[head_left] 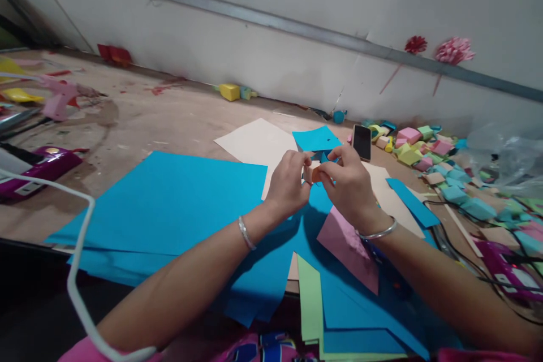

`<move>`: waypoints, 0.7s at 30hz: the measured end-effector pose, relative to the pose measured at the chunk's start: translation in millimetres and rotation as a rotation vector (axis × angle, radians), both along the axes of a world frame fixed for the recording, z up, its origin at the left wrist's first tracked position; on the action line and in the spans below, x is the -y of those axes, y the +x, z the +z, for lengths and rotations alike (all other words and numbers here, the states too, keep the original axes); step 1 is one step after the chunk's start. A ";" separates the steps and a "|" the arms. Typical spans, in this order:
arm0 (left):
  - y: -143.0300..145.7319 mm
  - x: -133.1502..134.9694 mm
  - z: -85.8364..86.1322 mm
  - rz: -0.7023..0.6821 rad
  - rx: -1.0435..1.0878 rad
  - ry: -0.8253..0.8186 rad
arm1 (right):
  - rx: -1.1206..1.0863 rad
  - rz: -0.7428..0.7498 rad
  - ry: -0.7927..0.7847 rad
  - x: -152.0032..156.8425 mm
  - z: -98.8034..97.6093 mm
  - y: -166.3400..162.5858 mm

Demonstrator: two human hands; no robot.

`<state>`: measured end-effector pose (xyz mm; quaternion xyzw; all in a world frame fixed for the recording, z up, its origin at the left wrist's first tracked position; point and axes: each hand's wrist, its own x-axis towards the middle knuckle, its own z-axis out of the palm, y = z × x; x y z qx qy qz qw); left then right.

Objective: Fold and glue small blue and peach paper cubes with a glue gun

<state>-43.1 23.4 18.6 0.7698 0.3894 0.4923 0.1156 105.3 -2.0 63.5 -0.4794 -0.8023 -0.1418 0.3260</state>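
Observation:
A small peach and orange folded paper box (313, 172) is pinched between my two hands, over the middle of the table. My left hand (287, 182) grips its left side with bent fingers. On the other side, the thumb and fingers of my right hand (348, 188) close on its orange part. The fingers cover much of the box. Beneath the hands spread large blue paper sheets (182, 203), and a pink paper piece (350, 246) lies under my right wrist. Behind the hands are a white sheet (258, 138) and a smaller blue piece (316, 138).
Several small coloured paper boxes (453, 175) pile up at the right, beside a phone (362, 142) and a clear plastic bag (509, 158). A pink glue gun (61, 96) rests at the left. A white cable (80, 237) crosses the left foreground. Paper flowers (455, 51) stand against the wall.

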 end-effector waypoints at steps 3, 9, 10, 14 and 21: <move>0.4 0.3 -0.2 0.000 0.018 -0.031 | 0.087 -0.039 0.076 -2.4 -5.5 -2.5; 4.1 -3.5 -6.4 -0.030 0.160 -0.147 | 0.176 -0.119 0.125 -7.9 -11.3 -0.6; 4.9 -4.0 -7.6 -0.037 0.186 -0.186 | 0.193 -0.123 0.113 -8.6 -11.2 -0.6; 7.5 -5.1 -11.2 -0.086 0.304 -0.343 | 0.231 -0.154 0.093 -11.0 -10.7 -3.4; 9.9 2.3 -2.9 -0.154 0.507 -0.575 | 0.248 -0.149 0.090 -16.7 -14.1 -2.7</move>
